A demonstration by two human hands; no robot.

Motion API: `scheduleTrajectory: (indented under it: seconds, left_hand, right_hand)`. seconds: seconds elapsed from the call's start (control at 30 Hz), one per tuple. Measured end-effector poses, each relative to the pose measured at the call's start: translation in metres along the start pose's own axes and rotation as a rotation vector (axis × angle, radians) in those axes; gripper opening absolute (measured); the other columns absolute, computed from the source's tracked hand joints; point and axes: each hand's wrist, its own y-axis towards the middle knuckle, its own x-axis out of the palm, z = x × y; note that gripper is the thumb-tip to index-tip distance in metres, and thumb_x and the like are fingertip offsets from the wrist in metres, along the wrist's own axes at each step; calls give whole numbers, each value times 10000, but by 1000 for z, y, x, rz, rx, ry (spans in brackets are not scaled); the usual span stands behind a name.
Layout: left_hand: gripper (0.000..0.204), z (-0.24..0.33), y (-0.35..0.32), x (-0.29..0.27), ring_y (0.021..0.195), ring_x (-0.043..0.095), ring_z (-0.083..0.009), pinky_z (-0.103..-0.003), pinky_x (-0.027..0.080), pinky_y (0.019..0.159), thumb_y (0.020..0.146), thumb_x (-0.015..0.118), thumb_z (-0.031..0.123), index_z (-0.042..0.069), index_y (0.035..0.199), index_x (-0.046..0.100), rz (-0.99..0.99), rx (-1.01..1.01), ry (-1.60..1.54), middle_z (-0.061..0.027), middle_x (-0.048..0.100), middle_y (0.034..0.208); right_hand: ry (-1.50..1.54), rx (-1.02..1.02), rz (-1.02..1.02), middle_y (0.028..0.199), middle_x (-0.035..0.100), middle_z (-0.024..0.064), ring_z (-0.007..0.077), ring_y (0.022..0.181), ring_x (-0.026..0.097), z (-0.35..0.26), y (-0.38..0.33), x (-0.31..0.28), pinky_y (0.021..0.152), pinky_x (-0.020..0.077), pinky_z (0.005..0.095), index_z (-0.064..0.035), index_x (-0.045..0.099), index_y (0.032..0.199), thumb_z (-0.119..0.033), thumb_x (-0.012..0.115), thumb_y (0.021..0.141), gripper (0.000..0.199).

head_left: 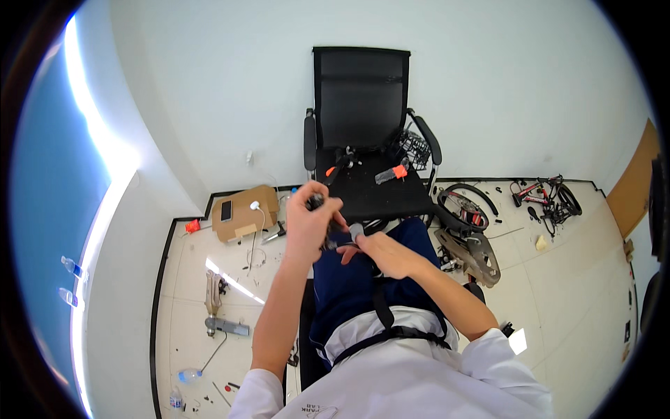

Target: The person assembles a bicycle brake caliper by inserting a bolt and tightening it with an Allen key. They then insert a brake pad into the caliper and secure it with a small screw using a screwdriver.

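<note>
Grey metal part (355, 231) held between both hands over the lap, just short of the chair (370, 188) seat's front edge. Left hand (310, 213) raised and closed round a dark tool (316, 202), handle end up, shaft angling down-right toward the part. Right hand (384, 253) lower, fingers pinched on the part's near side. Right hand nearer the part; left above and left of it.

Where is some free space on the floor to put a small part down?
The tiled floor at the right, between the brown frame piece and the wall, is bare. At the left, the patch between the cardboard box and the grey tool is mostly free. The chair seat and the corner around the wheel are crowded.
</note>
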Motion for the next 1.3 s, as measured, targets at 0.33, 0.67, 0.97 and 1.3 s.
scheduleTrajectory:
  seconds: [0.33,0.67,0.97,1.3]
  left_hand:
    - [108,-35,4,6,505,615,-149,-311,536,438,805,593,-36,8,781,497,98,88,158,-47,517,596]
    - [67,-33,-7,21,627,577,-80,-227,445,541,786,572,-21,24,833,554,-147,213,343,1,564,692]
    - [146,10,-5,0,483,567,-140,-308,533,454,795,636,-21,26,772,500,-102,-63,-70,-14,447,585]
    - [97,-24,15,-9,504,618,-144,-268,504,460,822,590,-8,25,801,500,245,85,119,-41,548,592]
  right_hand:
    - [306,-165,-359,1219,605,145,191,1094,604,-74,-20,18,951,467,329,2,479,1322,-162,603,922,450]
    - [-15,-337,163,1392,476,159,270,1355,408,-64,27,-22,1083,360,384,19,449,1331,-88,574,902,459]
    - [-810,-488,61,725,567,149,351,730,557,-17,25,-40,697,443,435,-11,586,721,-268,438,934,365]
    - [235,-324,-94,929,630,122,214,825,607,-63,-15,49,784,488,339,39,542,1063,-177,621,882,293]
